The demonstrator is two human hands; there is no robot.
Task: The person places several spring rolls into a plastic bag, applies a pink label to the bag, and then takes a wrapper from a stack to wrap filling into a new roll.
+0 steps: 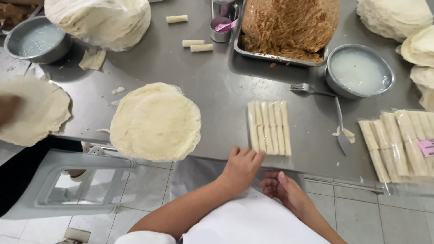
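At the lower middle of the frame, the left hand (pixel 241 168) lies palm down at the near edge of the steel table (pixel 226 90), its fingers together and extended, the tips touching the near ends of a neat row of rolled spring rolls (pixel 269 128) that sit side by side just above it; lined up flush like this, the rolls seem to be kept in a tidy batch within easy reach. The right hand (pixel 285 189) hangs just below the table edge, palm turned up and fingers loosely apart, holding nothing, cupped under the rim beneath the row. Both forearms come in from the bottom of the frame over a white apron (pixel 253 223). Left of the row lies a round stack of thin wrappers (pixel 156 121), overhanging the near edge. Toward the top centre stands a metal tray of shredded filling (pixel 287 27), with a bowl of whitish paste (pixel 360 71) to its right and a fork (pixel 307 88) beside it. At the right edge, wrapped bundles of rolls (pixel 400 144) lie together. At far left another person's hand (pixel 9 110) rests on a second wrapper stack (pixel 38 113).
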